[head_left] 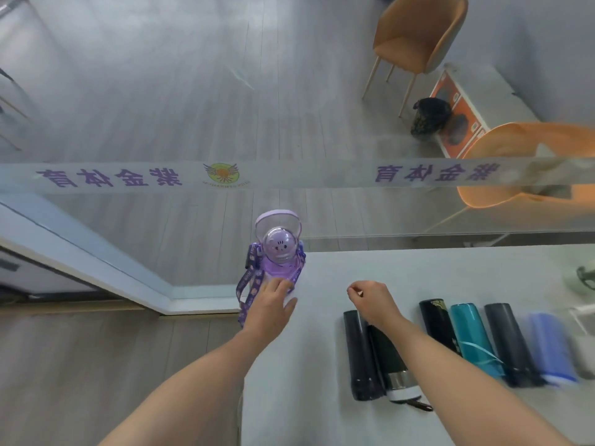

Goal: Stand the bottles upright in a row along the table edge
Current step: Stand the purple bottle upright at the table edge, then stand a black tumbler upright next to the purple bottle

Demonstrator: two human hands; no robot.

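Head view, looking down over a white table [322, 365]. Left hand [270, 304] is wrapped around the body of a purple bottle [278, 252], fingers closed on its side just below the lid. That bottle stands upright at the table's far left corner, domed clear lid with a small face on it above the fingertips, purple patterned strap [245, 294] hanging down on the thumb side past the table edge.

Right hand [370, 299] hovers over the table, fingers curled into a loose fist, holding nothing visible and touching no bottle.

Bottles lying flat, side by side, nearer the body than the right fingers:
- black bottle [362, 352], just below the right wrist
- dark bottle with a steel band [391, 365], partly under the right forearm, touching the first
- black bottle with gold print [436, 323], on the outer side of the forearm
- teal bottle [473, 336]
- dark grey bottle [508, 342]
- blue bottle [549, 346], blurred
- pale bottle [584, 352] at the frame edge; details unclear.

Beyond the fingertips: a glass panel, with two orange chairs [418, 33] behind it.
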